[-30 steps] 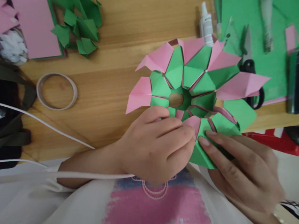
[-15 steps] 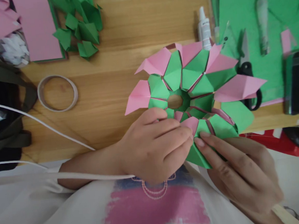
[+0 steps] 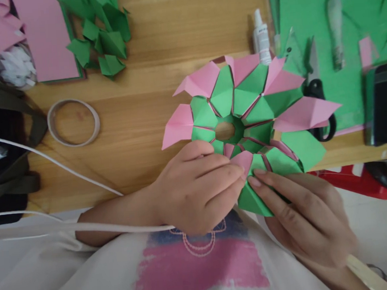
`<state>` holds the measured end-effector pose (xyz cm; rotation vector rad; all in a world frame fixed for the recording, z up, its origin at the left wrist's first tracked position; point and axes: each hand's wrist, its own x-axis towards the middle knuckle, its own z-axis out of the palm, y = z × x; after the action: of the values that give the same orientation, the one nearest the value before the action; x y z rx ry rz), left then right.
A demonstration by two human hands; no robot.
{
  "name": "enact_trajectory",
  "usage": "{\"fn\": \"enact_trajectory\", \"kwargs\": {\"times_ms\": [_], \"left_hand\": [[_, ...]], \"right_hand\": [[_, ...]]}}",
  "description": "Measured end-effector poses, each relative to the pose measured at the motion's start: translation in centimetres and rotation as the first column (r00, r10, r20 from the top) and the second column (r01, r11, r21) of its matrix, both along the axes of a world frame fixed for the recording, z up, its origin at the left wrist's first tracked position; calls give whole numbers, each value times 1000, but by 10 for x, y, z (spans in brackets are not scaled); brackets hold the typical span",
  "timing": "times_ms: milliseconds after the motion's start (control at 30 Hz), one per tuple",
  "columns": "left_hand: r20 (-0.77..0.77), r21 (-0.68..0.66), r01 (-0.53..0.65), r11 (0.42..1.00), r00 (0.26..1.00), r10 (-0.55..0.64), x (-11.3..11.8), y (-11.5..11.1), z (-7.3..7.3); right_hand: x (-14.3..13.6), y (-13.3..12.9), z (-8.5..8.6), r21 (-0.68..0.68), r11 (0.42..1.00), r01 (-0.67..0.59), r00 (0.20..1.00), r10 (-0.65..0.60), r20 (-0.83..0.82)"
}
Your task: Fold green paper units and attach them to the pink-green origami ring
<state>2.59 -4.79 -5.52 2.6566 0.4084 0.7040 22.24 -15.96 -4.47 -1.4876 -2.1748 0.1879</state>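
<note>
Between my two hands is a ring-shaped paper flower (image 3: 250,100) of folded green and pink pieces with a round hole in its middle. My left hand (image 3: 199,184) is closed on its near left side, and its fingers cover several pieces there. On the near right side, my right hand (image 3: 302,212) pinches a green folded piece (image 3: 256,202), with two fingertips on top and the thumb hidden. The fingertips of both hands almost meet at a pink piece (image 3: 243,161) on the near edge.
Beyond the flower stand a white glue bottle (image 3: 261,39), black-handled scissors (image 3: 315,86) and a green mat (image 3: 316,1) bearing a cutter (image 3: 336,31). A phone (image 3: 384,103) lies far right. Leftward are a tape roll (image 3: 51,122), green folded pieces (image 3: 110,44), pink paper (image 3: 49,38) and white cables (image 3: 47,154).
The whole view has shifted slightly. Both hands keep their hold on the paper flower, and the right hand has moved a little to the left and up.
</note>
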Motion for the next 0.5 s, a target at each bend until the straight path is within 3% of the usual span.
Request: {"fn": "enact_trajectory", "kwargs": {"times_ms": [200,400,500], "left_hand": [[5,-47,-28,998,1000,28,0,-1,-2],[85,-106,-105,989,990,115,3,-3,-11],[80,-185,-134,974,985,151,3,-1,-12]], "right_hand": [[-3,1,-1,21,1000,18,999,-18,30],[-10,9,-18,227,950,214,976,-215,-24],[-3,17,-28,327,916,233,969,-245,-5]]}}
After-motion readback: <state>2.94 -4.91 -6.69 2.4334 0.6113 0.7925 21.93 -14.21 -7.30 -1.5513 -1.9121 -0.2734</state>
